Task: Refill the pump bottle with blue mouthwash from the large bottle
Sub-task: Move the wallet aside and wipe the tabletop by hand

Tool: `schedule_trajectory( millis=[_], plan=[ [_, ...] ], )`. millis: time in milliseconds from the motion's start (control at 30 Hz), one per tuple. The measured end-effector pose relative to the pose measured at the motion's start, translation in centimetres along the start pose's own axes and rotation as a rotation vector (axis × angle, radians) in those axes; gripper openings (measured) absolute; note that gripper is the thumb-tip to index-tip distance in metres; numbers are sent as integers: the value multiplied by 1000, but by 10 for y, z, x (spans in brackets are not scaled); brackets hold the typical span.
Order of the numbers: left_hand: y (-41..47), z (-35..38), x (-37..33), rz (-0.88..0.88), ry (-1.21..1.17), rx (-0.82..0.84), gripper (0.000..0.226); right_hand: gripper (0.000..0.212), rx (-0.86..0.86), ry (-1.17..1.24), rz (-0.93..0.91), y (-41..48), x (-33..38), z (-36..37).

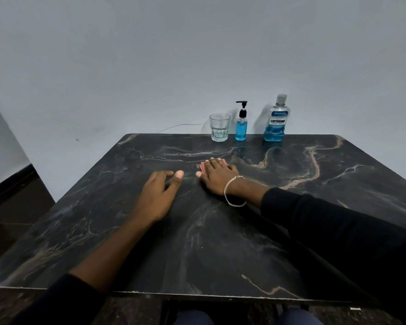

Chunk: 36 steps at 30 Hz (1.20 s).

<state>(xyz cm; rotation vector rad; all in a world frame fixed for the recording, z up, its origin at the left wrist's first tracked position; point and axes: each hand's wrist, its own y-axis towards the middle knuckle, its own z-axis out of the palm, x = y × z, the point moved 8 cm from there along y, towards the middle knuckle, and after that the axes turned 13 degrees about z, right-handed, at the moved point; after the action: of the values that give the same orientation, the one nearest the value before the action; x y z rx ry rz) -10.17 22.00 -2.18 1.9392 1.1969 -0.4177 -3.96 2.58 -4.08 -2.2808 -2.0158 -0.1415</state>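
Pump bottle (241, 124) stands at the table's (314, 231) far edge, 12 o'clock, blue liquid up to its shoulder. It is upright with its long axis vertical, black pump on, nozzle pointing to 9 o'clock. Large bottle (276, 120) is at 1 o'clock, capped, upright, label facing the camera, blue liquid only in its lower part. Clear glass (219, 127) sits just beside the pump at its 9 o'clock; contents unclear. Left hand (159, 195) is mid-table, fingers loosely curled, holding nothing. Right hand (217, 177), with a bracelet (234, 191), lies flat with straight fingers on a pink flat item (203, 166). Both hands are well apart from the bottles.
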Motion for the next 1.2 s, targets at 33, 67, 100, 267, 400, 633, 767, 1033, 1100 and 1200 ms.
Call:
schedule_trajectory(
  millis=[33, 67, 100, 267, 400, 633, 767, 1033, 1100, 1200],
  plan=[
    [3, 2, 1, 5, 24, 19, 63, 75, 5, 5, -4, 12, 8, 1],
    [5, 4, 1, 8, 39, 36, 62, 74, 7, 10, -7, 22, 14, 2],
    [8, 5, 2, 11, 51, 52, 61, 74, 5, 19, -8, 34, 22, 1],
    [7, 9, 2, 64, 144, 105, 61, 72, -2, 61, 30, 88, 51, -1],
    [4, 10, 4, 60, 120, 98, 78, 72, 9, 67, 96, 124, 64, -3],
    [5, 8, 9, 35, 71, 71, 74, 69, 12, 36, 157, 162, 78, -13],
    [6, 5, 11, 26, 58, 58, 74, 69, -39, 113, 198, 172, 78, -19],
    [8, 7, 12, 29, 61, 58, 67, 65, 37, -70, 170, 164, 81, -8],
    [8, 7, 13, 30, 65, 59, 67, 67, 55, -61, 174, 161, 81, -2],
    [8, 7, 12, 30, 56, 51, 62, 77, 37, 12, 218, 157, 75, -1]
  ],
)
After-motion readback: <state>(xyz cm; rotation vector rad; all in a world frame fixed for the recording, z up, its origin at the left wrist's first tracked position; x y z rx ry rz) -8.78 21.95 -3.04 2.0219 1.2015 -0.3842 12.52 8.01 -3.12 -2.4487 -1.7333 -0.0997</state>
